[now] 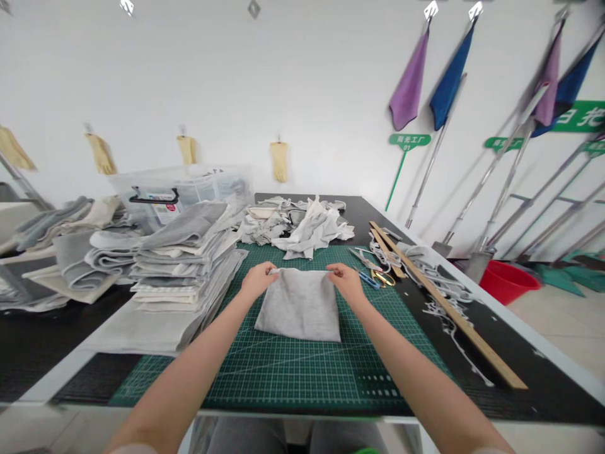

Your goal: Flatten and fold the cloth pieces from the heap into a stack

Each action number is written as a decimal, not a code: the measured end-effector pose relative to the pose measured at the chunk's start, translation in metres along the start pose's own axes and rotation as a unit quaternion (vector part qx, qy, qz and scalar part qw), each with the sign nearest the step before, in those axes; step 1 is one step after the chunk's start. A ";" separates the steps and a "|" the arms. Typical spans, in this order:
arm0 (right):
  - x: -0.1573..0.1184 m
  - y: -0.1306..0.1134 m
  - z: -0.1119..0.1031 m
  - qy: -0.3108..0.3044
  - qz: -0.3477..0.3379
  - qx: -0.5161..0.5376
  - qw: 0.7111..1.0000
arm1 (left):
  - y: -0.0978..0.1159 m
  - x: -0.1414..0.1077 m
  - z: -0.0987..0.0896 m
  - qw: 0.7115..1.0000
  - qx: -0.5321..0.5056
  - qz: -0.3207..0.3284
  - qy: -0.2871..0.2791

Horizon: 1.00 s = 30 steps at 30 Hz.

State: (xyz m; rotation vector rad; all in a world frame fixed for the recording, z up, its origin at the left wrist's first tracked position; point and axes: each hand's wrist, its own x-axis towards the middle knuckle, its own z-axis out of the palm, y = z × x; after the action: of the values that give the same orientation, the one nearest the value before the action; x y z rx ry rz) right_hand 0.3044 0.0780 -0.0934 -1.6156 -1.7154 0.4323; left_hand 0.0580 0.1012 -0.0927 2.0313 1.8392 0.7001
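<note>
A grey piece of cloth [300,306] hangs between my two hands above the green cutting mat [302,378], its lower edge close to or on the mat. My left hand [258,279] pinches its upper left corner. The upper right corner is held between the thumb and fingers of my right hand [346,280]. Just right of my right hand lie blue-handled scissors [368,279] and gold-handled scissors [384,277]. To the left of my left hand rises a tall stack of folded grey and white cloths [172,271].
Behind the cloth lies a loose heap of grey and white scraps [312,227]. A long wooden ruler [454,315] runs along the right side among cut strips. A clear plastic box [189,189] stands back left. On the floor at right is a red bucket [508,280].
</note>
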 end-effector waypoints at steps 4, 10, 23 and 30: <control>0.008 0.026 0.017 -0.025 0.035 -0.035 0.998 | -0.016 0.013 0.025 0.999 0.024 -0.020 -0.038; 0.004 0.040 0.026 -0.029 0.041 -0.073 0.996 | -0.029 0.013 0.035 0.999 0.027 -0.017 -0.031; -0.003 0.038 0.026 -0.042 -0.009 -0.092 0.995 | -0.005 0.019 0.045 0.987 -0.147 -0.013 -0.069; -0.027 0.004 0.013 -0.049 -0.102 -0.065 0.991 | -0.028 -0.004 0.048 0.920 -0.340 -0.193 0.041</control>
State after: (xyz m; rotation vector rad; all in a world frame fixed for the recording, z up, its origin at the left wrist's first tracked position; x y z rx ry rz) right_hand 0.2970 0.0552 -0.1124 -1.5088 -1.9968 0.3089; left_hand 0.0606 0.1051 -0.1478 1.1742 1.6423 1.1152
